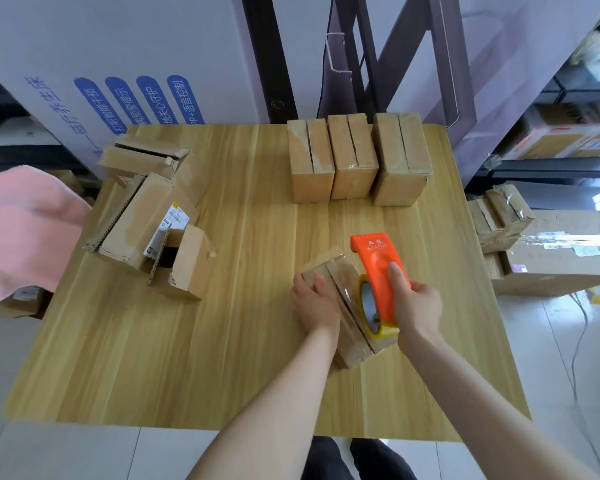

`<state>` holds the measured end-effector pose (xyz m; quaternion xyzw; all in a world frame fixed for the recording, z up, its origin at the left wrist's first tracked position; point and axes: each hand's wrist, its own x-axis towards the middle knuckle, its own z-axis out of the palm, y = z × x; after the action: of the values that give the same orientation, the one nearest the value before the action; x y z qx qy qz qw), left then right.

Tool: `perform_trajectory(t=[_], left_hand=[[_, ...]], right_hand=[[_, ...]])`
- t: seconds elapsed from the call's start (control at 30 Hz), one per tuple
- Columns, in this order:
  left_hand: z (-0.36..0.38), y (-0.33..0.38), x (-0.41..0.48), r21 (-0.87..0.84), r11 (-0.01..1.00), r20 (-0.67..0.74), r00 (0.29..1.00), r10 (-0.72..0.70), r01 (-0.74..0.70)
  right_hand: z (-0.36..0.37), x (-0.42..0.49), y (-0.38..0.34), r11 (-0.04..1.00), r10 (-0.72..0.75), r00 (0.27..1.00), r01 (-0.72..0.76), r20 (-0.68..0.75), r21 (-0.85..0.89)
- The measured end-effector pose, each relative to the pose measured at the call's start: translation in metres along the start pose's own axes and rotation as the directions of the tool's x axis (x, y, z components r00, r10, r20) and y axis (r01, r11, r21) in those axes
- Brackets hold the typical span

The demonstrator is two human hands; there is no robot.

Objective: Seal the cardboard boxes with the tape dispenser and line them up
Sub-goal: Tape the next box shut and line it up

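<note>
So your left hand [314, 299] was resting on top of the small brown cardboard box [323, 264] near the front-right of the light wooden table [187, 358], fingers laid fairly straight and pressing down, not wrapped round anything. Your right hand [418, 299] gripped the orange plastic tape dispenser [378, 268], fingers curled round its body, its tape roll sitting against the box's top. At the far edge three taped-up brown cardboard boxes [352, 157] stood side by side, and a loose pile of unsealed brown cardboard boxes [142, 216] sat off left.
</note>
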<state>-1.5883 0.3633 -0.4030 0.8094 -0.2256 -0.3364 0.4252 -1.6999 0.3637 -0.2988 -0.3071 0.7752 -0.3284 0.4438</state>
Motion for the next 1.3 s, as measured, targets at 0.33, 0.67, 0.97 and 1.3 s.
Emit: perform_trajectory(t=[0.33,0.67,0.97,1.3], left_hand=[[-0.029,0.012,0.022,0.329,0.468,0.452,0.572,0.685,-0.82],[-0.009,0.034,0.034,0.443,0.504,0.634,0.656,0.408,-0.742],[0.003,0.089,0.044,0.593,0.219,0.783,0.618,0.066,-0.775],[-0.009,0.076,0.034,0.616,0.431,0.644,0.736,0.207,-0.66]], right_hand=[[0.003,-0.002,0.001,0.997,-0.006,0.999,0.009,-0.041,0.078],[0.002,0.0,0.003,0.989,0.04,0.999,-0.034,-0.033,0.146],[0.002,-0.004,0.002,0.985,0.041,0.999,-0.037,-0.024,0.168],[0.0,-0.006,0.002,0.984,0.047,0.999,-0.042,-0.021,0.175]])
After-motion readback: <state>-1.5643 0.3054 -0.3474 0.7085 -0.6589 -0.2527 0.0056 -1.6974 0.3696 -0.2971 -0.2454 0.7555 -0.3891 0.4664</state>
